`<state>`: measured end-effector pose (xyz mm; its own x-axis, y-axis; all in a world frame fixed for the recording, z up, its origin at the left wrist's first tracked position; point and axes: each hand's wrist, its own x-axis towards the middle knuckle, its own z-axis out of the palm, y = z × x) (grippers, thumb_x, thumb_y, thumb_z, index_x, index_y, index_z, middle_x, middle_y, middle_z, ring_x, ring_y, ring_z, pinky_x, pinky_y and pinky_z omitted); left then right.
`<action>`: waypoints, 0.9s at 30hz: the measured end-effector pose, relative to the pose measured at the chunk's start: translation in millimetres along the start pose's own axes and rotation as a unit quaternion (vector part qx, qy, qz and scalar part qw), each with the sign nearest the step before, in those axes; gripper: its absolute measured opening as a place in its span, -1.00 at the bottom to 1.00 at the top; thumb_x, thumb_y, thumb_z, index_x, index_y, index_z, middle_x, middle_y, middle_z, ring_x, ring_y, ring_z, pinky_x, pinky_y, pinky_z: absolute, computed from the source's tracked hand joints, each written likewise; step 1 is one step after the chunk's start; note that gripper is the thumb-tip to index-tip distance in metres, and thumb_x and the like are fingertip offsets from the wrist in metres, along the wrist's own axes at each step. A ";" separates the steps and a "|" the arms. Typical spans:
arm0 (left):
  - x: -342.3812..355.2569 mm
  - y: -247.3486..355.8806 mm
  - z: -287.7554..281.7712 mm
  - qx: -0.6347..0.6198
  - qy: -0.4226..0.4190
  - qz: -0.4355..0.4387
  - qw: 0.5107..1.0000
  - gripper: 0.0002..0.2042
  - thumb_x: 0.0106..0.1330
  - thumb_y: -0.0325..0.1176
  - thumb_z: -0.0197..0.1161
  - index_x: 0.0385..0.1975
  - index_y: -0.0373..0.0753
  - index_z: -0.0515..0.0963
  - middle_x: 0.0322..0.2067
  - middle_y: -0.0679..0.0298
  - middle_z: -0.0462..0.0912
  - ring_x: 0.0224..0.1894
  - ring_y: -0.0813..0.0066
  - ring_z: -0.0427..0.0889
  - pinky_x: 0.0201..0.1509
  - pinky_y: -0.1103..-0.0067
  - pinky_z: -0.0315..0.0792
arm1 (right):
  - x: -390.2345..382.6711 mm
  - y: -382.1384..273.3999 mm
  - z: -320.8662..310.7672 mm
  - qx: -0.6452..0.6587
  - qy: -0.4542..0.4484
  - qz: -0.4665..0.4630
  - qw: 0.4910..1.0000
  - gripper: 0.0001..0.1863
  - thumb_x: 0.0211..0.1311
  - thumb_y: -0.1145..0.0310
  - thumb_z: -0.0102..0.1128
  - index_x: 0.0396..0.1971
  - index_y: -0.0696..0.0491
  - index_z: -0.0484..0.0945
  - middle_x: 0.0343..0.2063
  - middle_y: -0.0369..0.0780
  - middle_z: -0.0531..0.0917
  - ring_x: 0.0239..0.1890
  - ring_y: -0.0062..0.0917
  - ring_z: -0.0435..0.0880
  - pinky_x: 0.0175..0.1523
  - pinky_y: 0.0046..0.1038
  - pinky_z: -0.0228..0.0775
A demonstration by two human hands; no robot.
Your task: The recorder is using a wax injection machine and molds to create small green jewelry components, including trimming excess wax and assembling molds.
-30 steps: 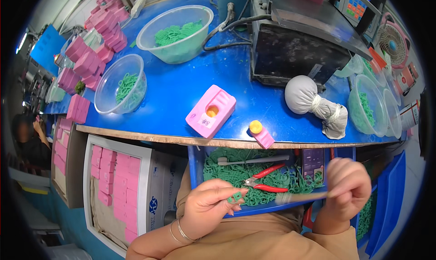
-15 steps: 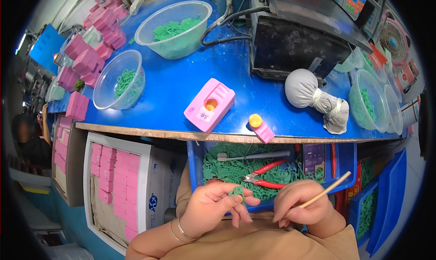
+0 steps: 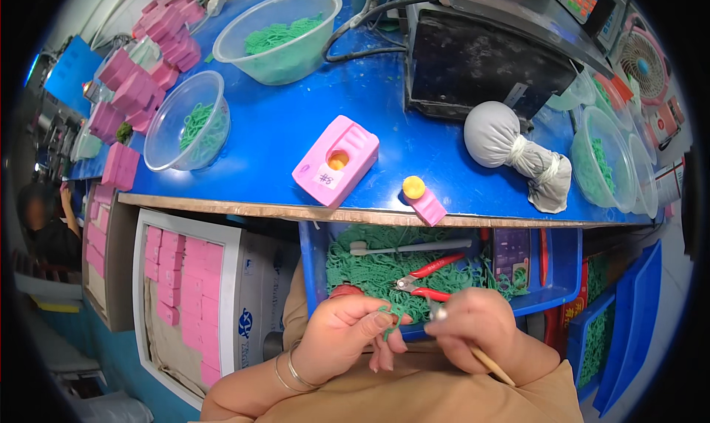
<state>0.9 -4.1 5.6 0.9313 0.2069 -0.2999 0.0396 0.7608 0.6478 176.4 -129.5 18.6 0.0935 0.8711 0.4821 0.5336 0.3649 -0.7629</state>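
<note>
My left hand (image 3: 347, 334) pinches a small green openwork piece (image 3: 388, 319). My right hand (image 3: 475, 333) is closed on a wooden-handled brush (image 3: 492, 364), its handle slanting toward the lower right; a small pale bit shows at my fingertips, too small to make out. Just beyond my hands, a blue tray (image 3: 551, 290) holds tangled green pieces (image 3: 359, 268), red-handled cutters (image 3: 436, 266), a white stick-like tool (image 3: 414, 245) and a phone (image 3: 510, 253). On the worktop stand a pink mould (image 3: 347, 146) and a smaller pink piece with a yellow top (image 3: 425, 208).
Bowls of green pieces (image 3: 248, 68), stacked pink blocks (image 3: 129, 90), a black machine (image 3: 473, 68), a tied cloth bag (image 3: 492, 138) and a fan (image 3: 643, 64) line the blue worktop (image 3: 266, 127). Below stands a box of pink blocks (image 3: 192, 290); another person (image 3: 52, 223) is at far left.
My right hand has turned and moved left toward my left hand, and the brush handle now slants down to the right instead of up. The view has shifted slightly.
</note>
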 end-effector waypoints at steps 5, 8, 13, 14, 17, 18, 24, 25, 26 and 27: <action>2.9 -7.4 9.9 0.102 0.065 0.089 0.989 -0.80 0.34 -0.53 -0.02 -0.10 -0.45 0.36 -0.33 0.05 0.58 -0.39 0.39 0.63 -0.38 0.59 0.54 | -0.5 1.3 21.5 0.097 0.055 0.191 0.975 -0.83 0.04 0.57 0.20 -0.31 0.12 0.53 -0.44 -0.20 0.50 -0.36 -0.52 0.50 -0.30 -0.57 0.36; 4.2 -12.7 12.6 0.125 0.075 0.169 0.975 -0.82 0.29 -0.62 0.00 -0.13 -0.42 0.30 -0.29 0.03 0.56 -0.32 0.38 0.62 -0.28 0.57 0.56 | -0.6 2.6 33.4 0.238 0.048 0.218 0.945 -0.85 0.12 0.54 0.16 -0.28 0.12 0.49 -0.39 -0.27 0.44 -0.37 -0.66 0.45 -0.28 -0.61 0.32; 2.9 -15.4 11.4 0.209 0.122 0.188 0.952 -0.85 0.25 -0.67 0.03 -0.21 -0.41 0.30 -0.30 0.05 0.54 -0.30 0.40 0.62 -0.21 0.57 0.57 | -1.9 7.5 34.7 0.285 0.063 0.210 0.933 -0.92 0.17 0.51 0.12 -0.32 0.12 0.49 -0.38 -0.28 0.42 -0.39 -0.67 0.45 -0.29 -0.64 0.31; 2.7 -15.3 11.0 0.221 0.122 0.187 0.949 -0.89 0.26 -0.65 0.04 -0.24 -0.42 0.34 -0.31 0.05 0.54 -0.31 0.41 0.62 -0.20 0.57 0.57 | -2.5 7.7 33.8 0.299 0.052 0.222 0.926 -0.93 0.19 0.50 0.10 -0.32 0.12 0.48 -0.37 -0.28 0.42 -0.40 -0.68 0.45 -0.28 -0.63 0.31; 3.2 -14.4 9.7 0.234 0.112 0.199 0.945 -0.91 0.26 -0.65 0.04 -0.27 -0.44 0.36 -0.32 0.05 0.54 -0.31 0.40 0.62 -0.21 0.56 0.57 | -3.8 7.6 34.6 0.340 0.039 0.240 0.909 -0.93 0.22 0.51 0.05 -0.30 0.12 0.46 -0.37 -0.29 0.42 -0.40 -0.68 0.48 -0.24 -0.61 0.31; 3.4 -14.1 9.4 0.234 0.109 0.200 0.945 -0.91 0.26 -0.65 0.04 -0.27 -0.44 0.36 -0.32 0.05 0.54 -0.31 0.40 0.62 -0.21 0.56 0.57 | -3.9 7.9 35.9 0.376 0.035 0.239 0.894 -0.92 0.23 0.51 0.03 -0.29 0.13 0.46 -0.37 -0.29 0.42 -0.38 -0.68 0.48 -0.23 -0.60 0.32; 1.8 -15.0 7.7 0.203 0.116 0.198 0.952 -0.90 0.24 -0.60 0.10 -0.32 -0.38 0.32 -0.36 0.07 0.55 -0.38 0.42 0.59 -0.31 0.59 0.52 | -5.0 9.4 40.5 0.497 0.034 0.243 0.832 -0.91 0.25 0.53 0.01 -0.27 0.14 0.44 -0.37 -0.29 0.41 -0.37 -0.68 0.48 -0.20 -0.58 0.33; 1.2 -14.3 6.6 0.223 0.091 0.200 0.950 -0.92 0.26 -0.63 0.05 -0.29 -0.42 0.34 -0.32 0.05 0.54 -0.34 0.39 0.60 -0.25 0.56 0.54 | -5.4 9.6 39.2 0.493 0.025 0.244 0.835 -0.91 0.25 0.52 0.01 -0.27 0.13 0.45 -0.37 -0.29 0.41 -0.36 -0.68 0.48 -0.21 -0.59 0.33; 0.9 -13.9 5.6 0.242 0.065 0.202 0.947 -0.91 0.27 -0.66 0.00 -0.26 -0.45 0.35 -0.28 0.03 0.53 -0.29 0.35 0.62 -0.19 0.52 0.57 | -5.5 9.7 38.3 0.489 0.023 0.237 0.839 -0.91 0.24 0.52 0.02 -0.27 0.13 0.45 -0.37 -0.29 0.41 -0.36 -0.68 0.47 -0.22 -0.59 0.32; 0.9 -13.7 4.8 0.241 0.065 0.202 0.947 -0.91 0.27 -0.66 0.00 -0.26 -0.45 0.35 -0.28 0.03 0.53 -0.29 0.35 0.62 -0.19 0.52 0.57 | -5.6 9.8 37.2 0.488 0.017 0.245 0.838 -0.91 0.24 0.52 0.02 -0.27 0.13 0.45 -0.37 -0.29 0.41 -0.36 -0.68 0.47 -0.22 -0.59 0.32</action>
<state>2.9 -17.3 -0.1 0.8548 0.5184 -0.0219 -0.1209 0.2399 0.9632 149.8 -118.6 -7.5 0.1333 0.9911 0.0065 -0.5149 0.0749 -0.8539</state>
